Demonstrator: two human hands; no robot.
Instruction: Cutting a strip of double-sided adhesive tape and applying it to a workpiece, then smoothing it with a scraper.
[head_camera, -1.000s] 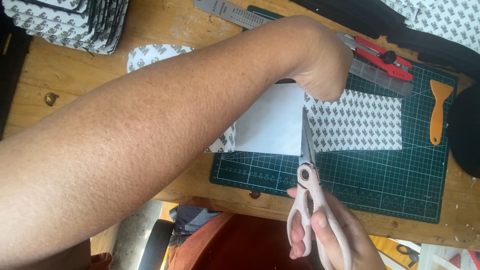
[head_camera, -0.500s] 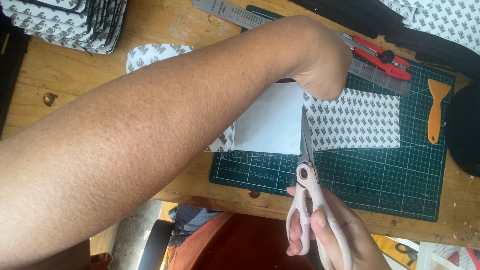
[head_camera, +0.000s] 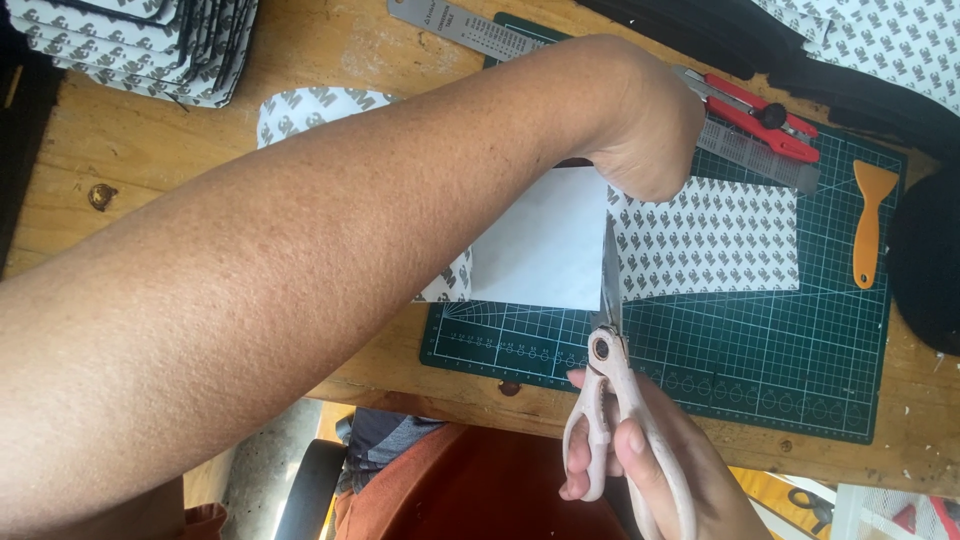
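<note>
— What's in hand here?

— A cut through a patterned sheet (head_camera: 710, 240), I judge. The right hand (head_camera: 665, 470) has its fingers through the loops of pink-handled scissors (head_camera: 610, 400) and grips them; the blades run up along the edge where the sheet's white folded-over part (head_camera: 545, 240) meets the printed side.

— And the left hand?

— The left hand (head_camera: 645, 135) reaches across and presses down on the sheet at its far edge, fingers curled under and mostly hidden, so I cannot tell whether it pinches or just holds flat.

— What does the next move call for?

— Keeping the blades on that line and the sheet pinned so it doesn't slide, I'd say.

— The surface?

— A green cutting mat (head_camera: 760, 370) on a wooden bench (head_camera: 150, 150). On the mat's far side lie a steel ruler (head_camera: 470, 28), a red utility knife (head_camera: 765, 118) and an orange scraper (head_camera: 868, 220). A stack of patterned pieces (head_camera: 130, 45) sits at the far left corner. Of the room, little shows.
</note>
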